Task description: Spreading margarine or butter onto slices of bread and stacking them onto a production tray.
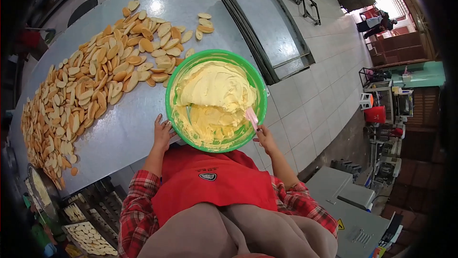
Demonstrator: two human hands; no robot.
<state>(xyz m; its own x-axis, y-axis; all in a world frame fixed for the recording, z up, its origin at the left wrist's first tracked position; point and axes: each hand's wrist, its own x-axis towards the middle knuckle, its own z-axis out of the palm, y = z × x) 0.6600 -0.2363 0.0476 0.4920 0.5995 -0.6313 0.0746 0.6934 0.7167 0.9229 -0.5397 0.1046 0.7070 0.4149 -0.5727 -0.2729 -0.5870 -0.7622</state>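
A green plastic basin [263,115] stands at the corner of a metal table [132,125], holding pale yellow cream [214,86] heaped towards its far side. My left hand [162,131] rests against the basin's left rim, a ring on one finger; how its fingertips meet the rim is partly unclear. At the right rim, my right hand [265,138] grips the handle of a pink spatula [252,117], whose other end lies in the cream. Many oval bread or biscuit slices [107,65], pale on one face and browned on the other, are spread over the table left of and beyond the basin.
Stacked metal trays [282,32] lie at the table's right end. Racked trays of pale dough pieces [89,238] stand low at left, near a large metal bowl [43,190]. A grey metal cabinet [343,204] is at right. People [377,23] stand by the far doorway; another person is partly visible lower left.
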